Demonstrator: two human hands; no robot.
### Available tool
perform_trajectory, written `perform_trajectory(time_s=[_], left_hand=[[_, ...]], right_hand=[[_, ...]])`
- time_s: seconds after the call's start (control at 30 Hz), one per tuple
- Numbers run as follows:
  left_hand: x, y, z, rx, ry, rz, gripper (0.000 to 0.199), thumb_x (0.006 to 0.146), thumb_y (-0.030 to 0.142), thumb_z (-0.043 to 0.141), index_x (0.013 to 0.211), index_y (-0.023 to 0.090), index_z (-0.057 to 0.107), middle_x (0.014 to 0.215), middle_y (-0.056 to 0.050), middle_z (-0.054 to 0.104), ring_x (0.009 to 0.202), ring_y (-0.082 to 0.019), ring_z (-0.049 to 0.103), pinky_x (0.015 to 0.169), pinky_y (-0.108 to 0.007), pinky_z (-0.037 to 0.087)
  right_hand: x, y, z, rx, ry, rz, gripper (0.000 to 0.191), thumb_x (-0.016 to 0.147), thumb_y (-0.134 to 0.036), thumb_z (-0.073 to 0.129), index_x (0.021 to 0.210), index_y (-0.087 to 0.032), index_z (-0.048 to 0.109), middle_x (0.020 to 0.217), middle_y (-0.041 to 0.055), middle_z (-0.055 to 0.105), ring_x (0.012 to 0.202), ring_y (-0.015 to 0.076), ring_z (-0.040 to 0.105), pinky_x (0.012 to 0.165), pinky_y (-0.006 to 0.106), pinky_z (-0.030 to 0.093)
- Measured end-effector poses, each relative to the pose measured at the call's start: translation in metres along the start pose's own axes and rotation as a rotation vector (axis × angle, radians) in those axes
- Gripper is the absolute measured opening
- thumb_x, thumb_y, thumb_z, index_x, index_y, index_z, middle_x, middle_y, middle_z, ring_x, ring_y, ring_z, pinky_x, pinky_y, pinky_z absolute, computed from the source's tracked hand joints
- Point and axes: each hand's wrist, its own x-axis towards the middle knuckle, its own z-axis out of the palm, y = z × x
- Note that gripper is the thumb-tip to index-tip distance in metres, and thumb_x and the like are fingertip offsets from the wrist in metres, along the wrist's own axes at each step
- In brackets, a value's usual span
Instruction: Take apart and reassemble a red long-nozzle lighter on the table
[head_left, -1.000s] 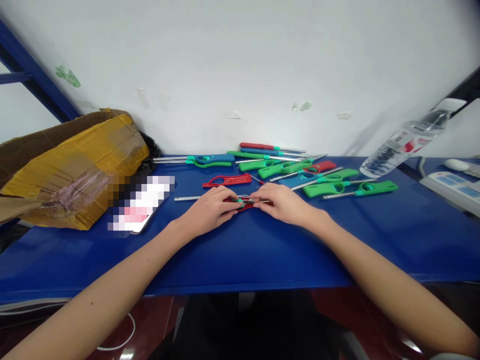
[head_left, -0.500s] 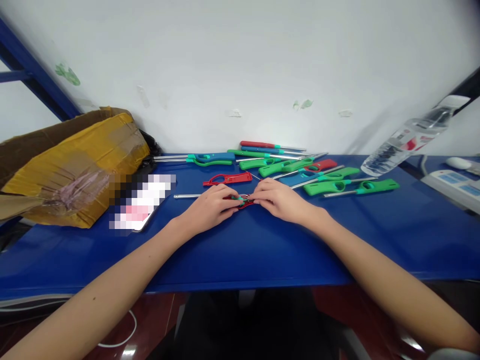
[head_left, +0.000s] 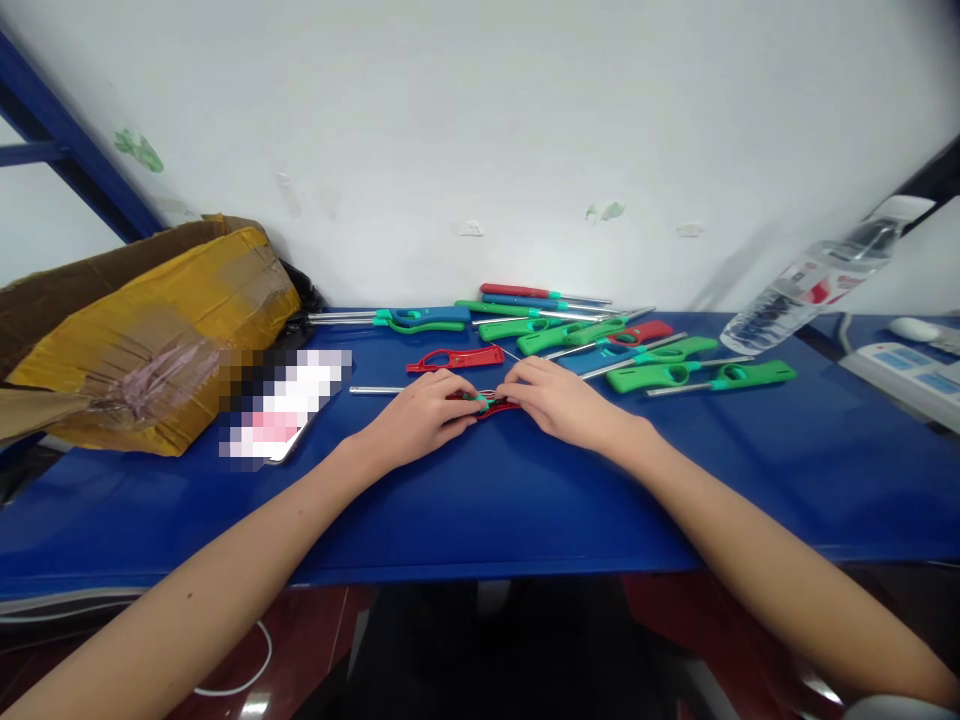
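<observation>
My left hand (head_left: 431,415) is closed round the front of an opened red utility lighter (head_left: 495,408), near its green trigger. The lighter's silver barrel (head_left: 373,390) sticks out to the left beyond that hand. Bent over the handle end, my right hand (head_left: 559,400) has its fingers pinched together on the lighter, and thin wires show between the two hands. Its fingertips hide part of the inside. Just behind lies a separate red handle shell (head_left: 456,358) with a trigger loop, touched by neither hand.
Several green, blue and red lighters (head_left: 660,375) lie across the back right. A blue lighter (head_left: 427,318) lies behind the shell. At left are a phone (head_left: 292,405) and a taped box (head_left: 165,340). A water bottle (head_left: 821,275) leans at right beside a power strip (head_left: 915,375).
My right hand has shifted slightly at the handle end, its fingers a little higher and further left. The left hand keeps its hold, nearly unmoved.
</observation>
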Motion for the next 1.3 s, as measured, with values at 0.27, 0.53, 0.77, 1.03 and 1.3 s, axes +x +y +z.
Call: perform_trajectory(time_s=[0.27,0.53,0.77,1.03,1.3], left_hand=[[0.000,0.000,-0.001,-0.009,0.007,-0.003,0.024,0.096,0.020,0.054,0.115,0.021,0.069,0.110,-0.009,0.066,0.100,-0.021,0.060,0.088,-0.038,0.051],[-0.001,-0.001,0.000,0.014,0.022,0.014,0.023,0.096,0.021,0.054,0.114,0.020,0.069,0.109,-0.009,0.066,0.100,-0.022,0.059,0.089,-0.040,0.051],[-0.001,-0.003,0.002,-0.001,0.018,0.020,0.024,0.096,0.020,0.055,0.117,0.021,0.068,0.113,-0.009,0.067,0.101,-0.022,0.059,0.091,-0.040,0.049],[-0.001,-0.002,0.000,-0.001,0.031,0.009,0.023,0.095,0.021,0.056,0.113,0.020,0.069,0.110,-0.008,0.068,0.099,-0.022,0.060,0.089,-0.039,0.050],[0.000,-0.002,0.002,-0.034,0.051,-0.016,0.021,0.093,0.020,0.060,0.110,0.018,0.071,0.102,-0.008,0.069,0.094,-0.022,0.059,0.087,-0.040,0.051]], right_hand=[[0.001,-0.005,-0.002,-0.092,-0.030,-0.002,0.032,0.094,-0.007,0.042,0.111,-0.015,0.069,0.100,0.0135,0.064,0.096,0.0259,0.057,0.085,0.042,0.049],[0.001,-0.002,0.002,0.028,0.033,0.021,0.027,0.097,-0.015,0.043,0.109,-0.016,0.067,0.099,0.0127,0.067,0.094,0.0249,0.059,0.085,0.042,0.051],[0.004,-0.004,0.009,0.147,0.075,0.060,0.022,0.097,-0.019,0.046,0.107,-0.015,0.065,0.099,0.0126,0.069,0.092,0.0238,0.061,0.086,0.042,0.052],[0.003,-0.001,0.003,0.129,0.078,0.054,0.024,0.098,-0.019,0.045,0.104,-0.015,0.067,0.097,0.0120,0.068,0.091,0.0237,0.060,0.084,0.040,0.051],[0.001,0.001,0.001,0.027,0.043,0.001,0.027,0.097,-0.015,0.043,0.106,-0.014,0.069,0.096,0.0122,0.067,0.090,0.0239,0.058,0.083,0.040,0.051]])
